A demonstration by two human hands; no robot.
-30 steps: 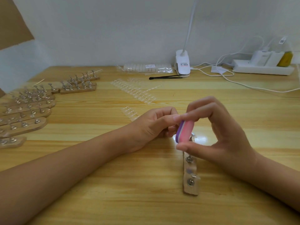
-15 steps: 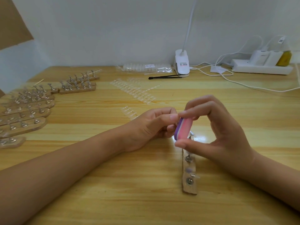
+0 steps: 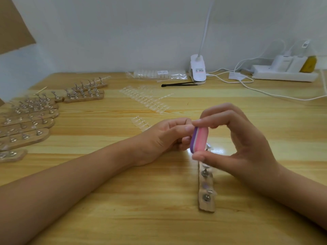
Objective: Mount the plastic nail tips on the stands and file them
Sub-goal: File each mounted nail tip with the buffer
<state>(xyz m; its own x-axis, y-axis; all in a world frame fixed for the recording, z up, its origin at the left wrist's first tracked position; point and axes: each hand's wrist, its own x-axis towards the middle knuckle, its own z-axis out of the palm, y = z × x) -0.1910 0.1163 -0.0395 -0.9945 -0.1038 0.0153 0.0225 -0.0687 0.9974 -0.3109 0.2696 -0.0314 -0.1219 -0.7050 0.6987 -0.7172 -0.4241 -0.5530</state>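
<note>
Centre of frame, head view: right hand [image 3: 247, 152] pinches upright pink-and-purple foam file block [image 3: 200, 139] between thumb and forefinger, over the far end of narrow wooden pin-studded stand [image 3: 207, 202]. Just beside it, left hand [image 3: 159, 140] curled; contents hidden, cannot tell. Upper centre: clear plastic nail-tip strips [image 3: 145, 100] on the tabletop.

Colours recorded. The oblong foam filing block [image 3: 200, 139] I hold: broad pink face, thin white layer, purple edge. Narrow wooden stand strip [image 3: 207, 205]: pale tan, with silver metal pegs. Wooden table [image 3: 141, 218]: honey-yellow, with darker streaked grain in long bands. Plastic nail tips [image 3: 145, 100]: clear, colourless (barely distinct from the table). Clip lamp [image 3: 198, 69]: white, with small red and dark label print. Slim tweezers [image 3: 178, 84]: black. Power strip [image 3: 283, 76]: white. Bottle [image 3: 308, 65]: mustard yellow.
</note>
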